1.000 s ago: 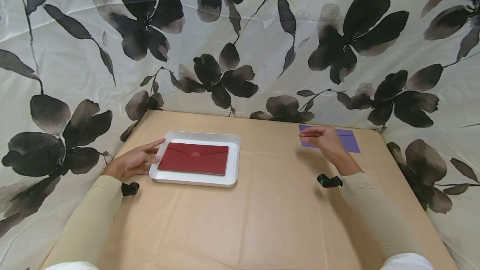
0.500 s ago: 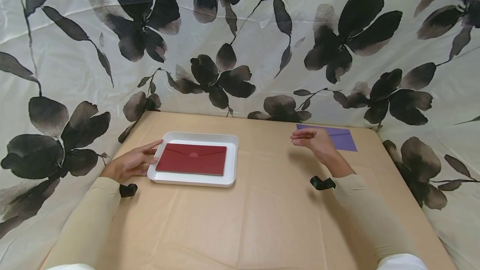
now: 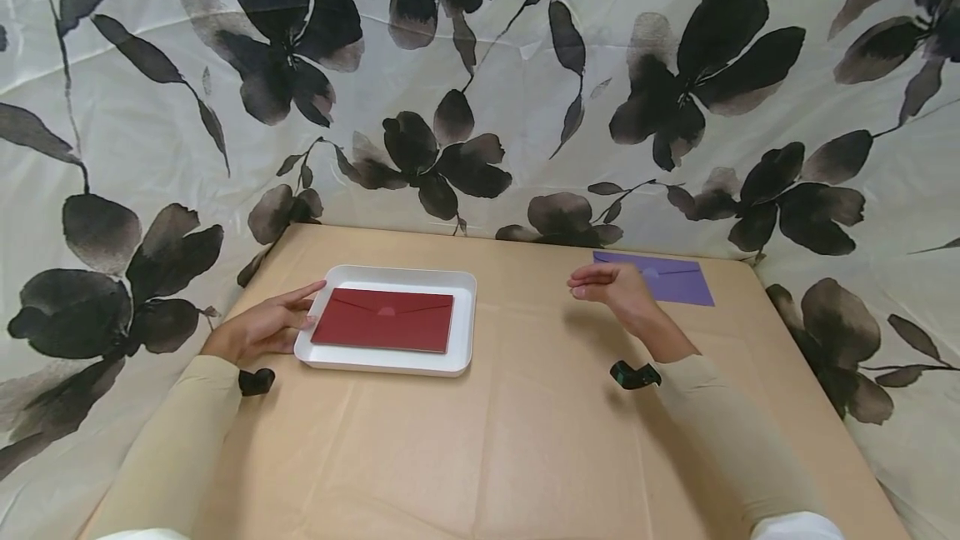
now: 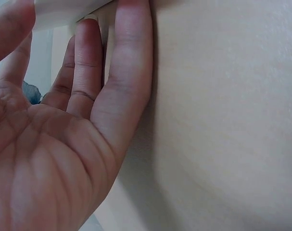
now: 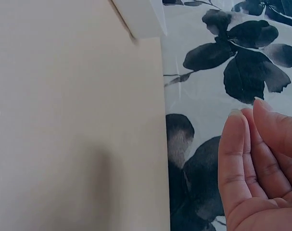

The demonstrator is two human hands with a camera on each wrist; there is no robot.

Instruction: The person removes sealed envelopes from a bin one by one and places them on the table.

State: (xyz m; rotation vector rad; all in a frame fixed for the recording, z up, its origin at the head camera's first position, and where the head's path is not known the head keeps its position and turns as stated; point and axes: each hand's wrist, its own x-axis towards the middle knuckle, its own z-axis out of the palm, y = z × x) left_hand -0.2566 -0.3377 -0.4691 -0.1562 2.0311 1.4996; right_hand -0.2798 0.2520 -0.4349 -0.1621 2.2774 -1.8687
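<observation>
A white tray (image 3: 462, 332) stands on the left part of the table, and a dark red envelope (image 3: 382, 330) lies inside it. My left hand (image 3: 262, 328) touches the tray's left edge with fairly straight fingers; in the left wrist view the tray (image 4: 64, 10) borders the fingertips. On the right, a purple envelope (image 3: 678, 283) lies flat near the table's back edge, its left part partly covered by my right hand (image 3: 621, 297). That hand is raised over the table, fingers together and slightly bent, with nothing between thumb and fingers in the right wrist view.
The table (image 3: 480, 457) has a tan cover with faint creases. Behind it and at both sides hangs white cloth (image 3: 540, 140) printed with dark flowers. A small black device (image 3: 257, 382) sits at the left wrist, another device (image 3: 636, 375) at the right.
My right hand has shifted left, uncovering more of the purple envelope. The left hand, the tray and the red envelope have stayed in place; the head view has shifted slightly.
</observation>
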